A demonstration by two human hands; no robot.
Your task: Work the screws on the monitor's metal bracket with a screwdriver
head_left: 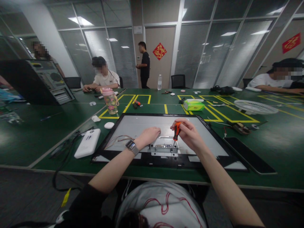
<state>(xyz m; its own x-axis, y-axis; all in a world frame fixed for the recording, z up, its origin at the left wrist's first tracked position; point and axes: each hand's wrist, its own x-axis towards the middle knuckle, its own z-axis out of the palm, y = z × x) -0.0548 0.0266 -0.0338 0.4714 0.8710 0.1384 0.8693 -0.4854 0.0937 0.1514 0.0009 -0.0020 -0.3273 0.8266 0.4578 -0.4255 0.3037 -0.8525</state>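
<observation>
- We have the flat panel (135,125) lying on the green desk (47,139), across the lower centre of the frame, its pale face up inside a dark border.
- The metal bracket (163,150) sits at the panel's near edge, just below the frame's centre.
- Our right hand (190,131) has its grip closed round the orange-and-black screwdriver (177,130), shaft pointing down at the bracket's right end.
- Our left hand (149,136) is over the panel just beyond the bracket, fingers bent; we cannot tell whether its grip holds anything.
- Done, as far as we see: the bracket is in place on the panel and the driver is at it.
- Left: we judge the screw work unfinished, but cannot tell whether a screw is being tightened or loosened. Thin wires (123,136) lie loose at the panel's left.
</observation>
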